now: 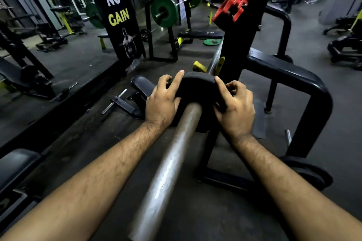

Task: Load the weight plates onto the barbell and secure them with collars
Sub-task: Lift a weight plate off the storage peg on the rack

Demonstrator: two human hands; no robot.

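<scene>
A steel barbell sleeve (pixel 168 170) runs from the bottom of the view up to the middle. A black weight plate (pixel 197 86) sits on the sleeve, far along it. My left hand (pixel 163 100) grips the plate's left edge, index finger stretched over its top. On the opposite edge my right hand (pixel 234 105) holds the plate with curled fingers. Two red collars (pixel 233 7) hang on the black rack upright (pixel 244 31) just beyond the plate. The thinner shaft of the bar (pixel 214 60) continues past the plate.
A black tubular frame (pixel 293 76) bends around on the right, with black plates (pixel 311 172) stored low on it. A bench pad (pixel 141 84) and a small bar lie on the floor at left. Another rack with green plates (pixel 164 13) stands behind.
</scene>
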